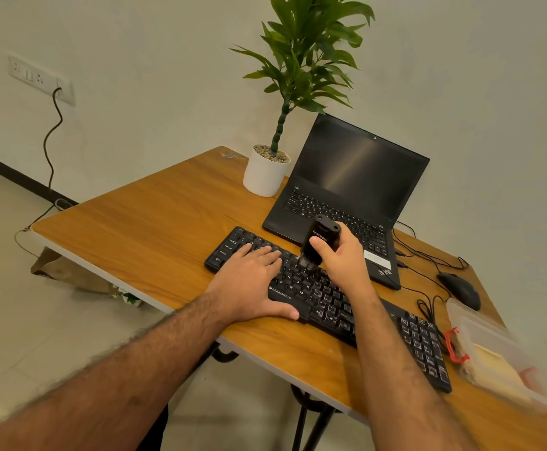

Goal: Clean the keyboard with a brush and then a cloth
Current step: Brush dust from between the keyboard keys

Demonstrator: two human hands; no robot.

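Note:
A black keyboard [327, 307] lies slantwise on the wooden table [155, 222]. My left hand [249, 284] rests flat on its left half, fingers spread over the keys and thumb along the front edge. My right hand [340, 255] grips a black brush tool [319, 239] upright, its bristles touching the keys near the keyboard's upper middle rows. A yellowish cloth [493, 369] shows inside a clear plastic box at the right.
An open black laptop [350, 187] stands behind the keyboard, with a white potted plant [267, 170] to its left. A black mouse [461, 289] and loose cables lie at the right. The clear box [480, 333] with a red clip sits at the table's right edge.

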